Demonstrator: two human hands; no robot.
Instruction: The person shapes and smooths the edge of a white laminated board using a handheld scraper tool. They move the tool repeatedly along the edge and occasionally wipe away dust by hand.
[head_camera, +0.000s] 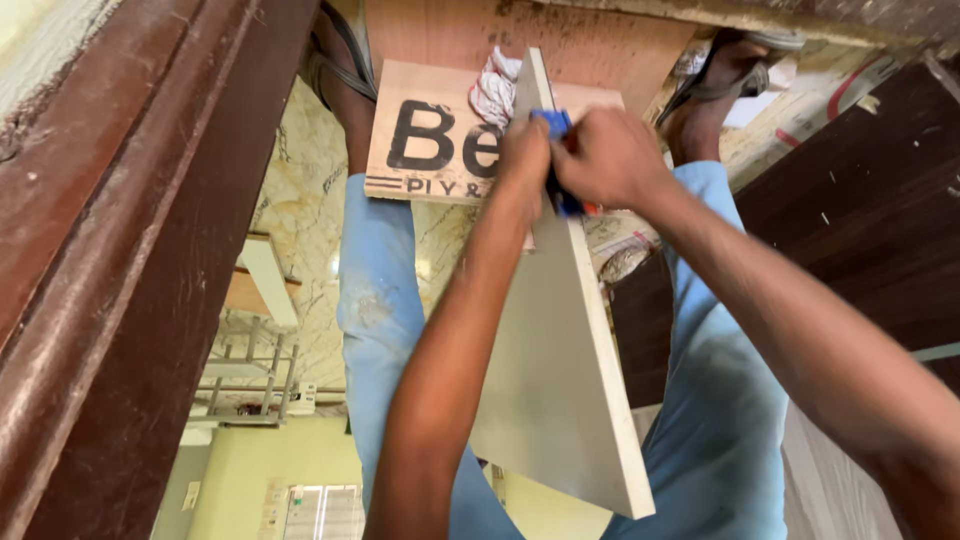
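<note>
- A pale laminated board (560, 370) stands on edge between the person's legs in light blue trousers (380, 300), its narrow end reaching up to a plywood sheet (430, 130) with large black lettering.
- A red-and-white rag (494, 88) lies on that sheet, touching the board's far end.
- A dark brown wooden frame (130, 250) fills the near left side; dark brown panels (850, 230) lean at the right.
- The floor (300, 220) is cream marble with brown veins; a metal rack (245, 380) and a wooden plank (262, 285) stand to the left. Both feet wear sandals (720, 70).
- The left hand (525, 160) and right hand (610, 155) meet at the board's upper edge, forearms stretched forward.
- A small blue tool (556, 125) sits between them on the board; its kind cannot be told.
- The right hand's fingers curl tight around the blue tool; the left hand's fingers press closed against the tool and the board's edge.
</note>
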